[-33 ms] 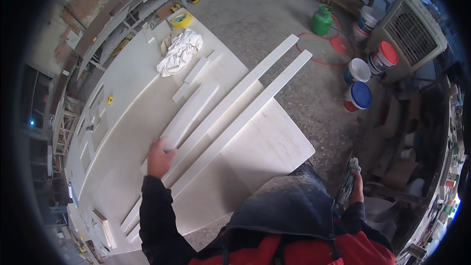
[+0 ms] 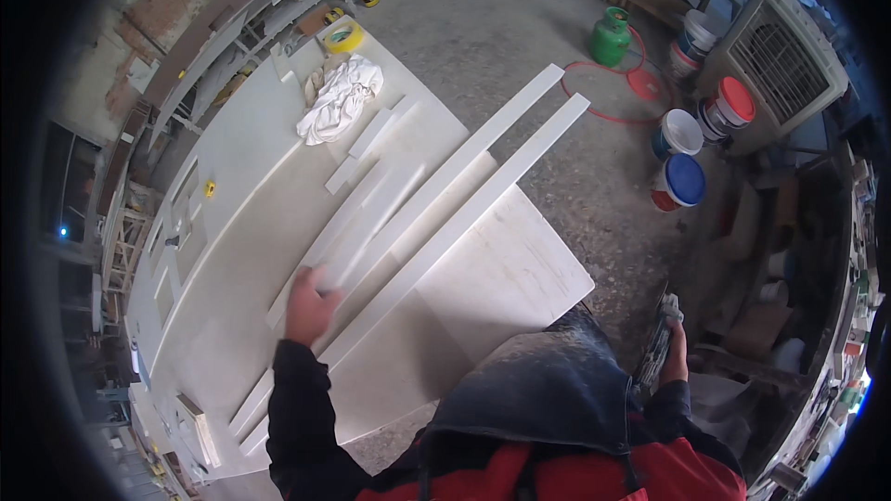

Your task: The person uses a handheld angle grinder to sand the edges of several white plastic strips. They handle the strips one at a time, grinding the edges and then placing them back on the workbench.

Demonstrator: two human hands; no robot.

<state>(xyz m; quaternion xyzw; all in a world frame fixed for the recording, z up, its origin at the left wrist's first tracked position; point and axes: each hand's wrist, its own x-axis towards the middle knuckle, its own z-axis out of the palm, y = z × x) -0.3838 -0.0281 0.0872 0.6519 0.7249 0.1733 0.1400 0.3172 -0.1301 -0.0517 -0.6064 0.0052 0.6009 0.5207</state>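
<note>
My left hand point(image 2: 311, 304) is closed around the near end of a white wooden strip point(image 2: 379, 223), which is smeared by motion. A second white strip point(image 2: 327, 239) lies just left of it on the pale board tabletop point(image 2: 251, 223). Two long white strips point(image 2: 408, 223) point(image 2: 464, 209) run diagonally to the right of my hand, their far ends jutting past the table edge. Low at my right side, away from the table, my right hand point(image 2: 676, 357) is wrapped round a dark, worn, elongated object point(image 2: 655, 343) with a pale patch on top; its kind is unclear.
A crumpled white cloth point(image 2: 343, 97), a yellow tape roll point(image 2: 343, 36) and short white offcuts point(image 2: 371, 134) lie at the table's far end. Lidded buckets point(image 2: 684, 179), a green gas cylinder point(image 2: 610, 37) with a red hose point(image 2: 603, 116) and an air cooler point(image 2: 778, 56) stand far right.
The strip in my left hand has shifted to the right, and another strip now shows beside it on the left. My left hand has moved slightly; my right hand stays about where it was.
</note>
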